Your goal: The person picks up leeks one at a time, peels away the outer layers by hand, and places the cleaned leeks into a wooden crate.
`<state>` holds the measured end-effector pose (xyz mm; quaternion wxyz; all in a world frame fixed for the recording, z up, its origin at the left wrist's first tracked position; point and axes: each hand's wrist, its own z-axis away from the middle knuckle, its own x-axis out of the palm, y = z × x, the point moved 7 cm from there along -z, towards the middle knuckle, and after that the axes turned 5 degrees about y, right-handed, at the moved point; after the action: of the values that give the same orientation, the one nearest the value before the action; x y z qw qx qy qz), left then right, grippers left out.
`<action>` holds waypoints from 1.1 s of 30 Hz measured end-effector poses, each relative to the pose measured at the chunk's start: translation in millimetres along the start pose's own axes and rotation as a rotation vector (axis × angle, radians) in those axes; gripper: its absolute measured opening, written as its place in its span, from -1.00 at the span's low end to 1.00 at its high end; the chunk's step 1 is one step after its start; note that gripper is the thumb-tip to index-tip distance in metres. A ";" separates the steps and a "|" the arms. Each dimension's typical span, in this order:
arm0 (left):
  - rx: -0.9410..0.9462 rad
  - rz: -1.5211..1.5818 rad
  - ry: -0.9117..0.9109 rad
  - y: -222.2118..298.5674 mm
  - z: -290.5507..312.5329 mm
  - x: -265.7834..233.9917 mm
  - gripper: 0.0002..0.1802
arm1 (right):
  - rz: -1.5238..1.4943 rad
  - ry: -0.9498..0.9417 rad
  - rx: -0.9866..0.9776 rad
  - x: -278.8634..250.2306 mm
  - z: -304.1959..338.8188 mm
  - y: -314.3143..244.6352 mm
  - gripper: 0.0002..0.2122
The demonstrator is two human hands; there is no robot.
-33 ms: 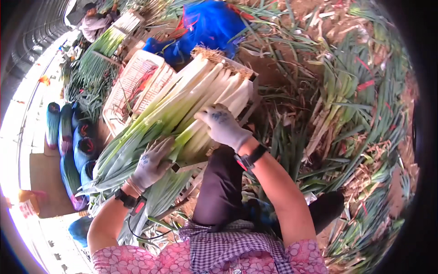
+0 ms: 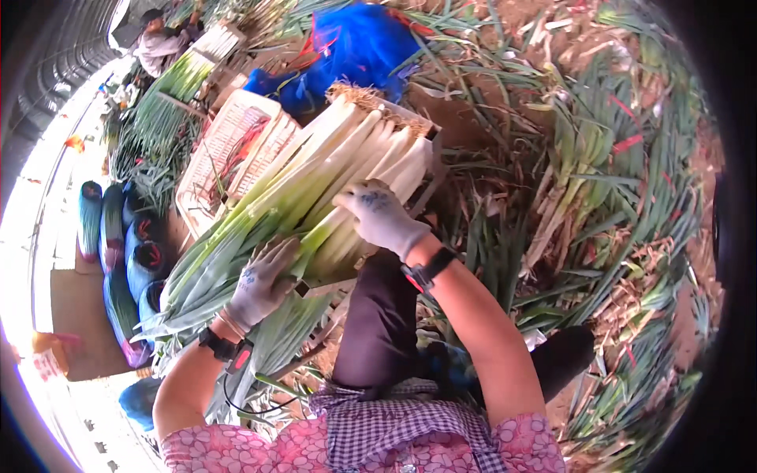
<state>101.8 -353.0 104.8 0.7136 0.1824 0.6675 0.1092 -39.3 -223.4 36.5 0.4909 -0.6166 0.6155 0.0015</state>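
A thick pile of leeks (image 2: 347, 146) lies slantwise before me, roots at the far right and green leaves toward the near left. My right hand (image 2: 380, 214), in a pale work glove, rests on the pile with its fingers curled round a leek (image 2: 318, 234) at the light green part of the stalk. Lower on the pile, my left hand (image 2: 264, 284), gloved too, lies on the green leaves with its fingers stretched out. The undersides of both hands are hidden. A rack edge (image 2: 431, 135) shows beside the root ends.
Plastic baskets (image 2: 217, 146) stand behind the leeks, near a blue mesh heap (image 2: 367, 47). Bundles in blue netting (image 2: 120, 311) lie at left by a cardboard sheet (image 2: 79, 296). Loose leaves (image 2: 623, 189) cover the ground at right. Another person (image 2: 160, 49) sits far left.
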 end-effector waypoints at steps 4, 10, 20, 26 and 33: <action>0.036 0.017 0.124 6.3 10.2 -3.3 -0.35 | 0.145 -0.137 0.034 12.0 -5.1 -14.1 -0.75; -0.032 -0.315 0.147 43.6 31.2 -18.4 -0.43 | 0.105 -0.123 0.040 5.1 2.1 -13.1 -0.77; -0.346 0.381 -0.039 2.9 38.0 -21.7 -0.44 | 0.081 -0.387 0.130 8.2 -9.9 -24.3 -0.75; -0.401 0.256 -0.073 -7.0 38.4 -18.5 -0.38 | 0.047 -0.372 0.140 8.8 -10.5 -21.4 -0.76; -0.393 0.258 -0.015 -9.8 39.5 -36.3 -0.41 | 0.102 -0.367 -0.029 19.1 -18.4 -60.9 -0.75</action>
<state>137.0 -380.9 135.6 0.7204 0.1245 0.5995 0.3258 0.6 -263.6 71.3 0.5853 -0.5809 0.5460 0.1478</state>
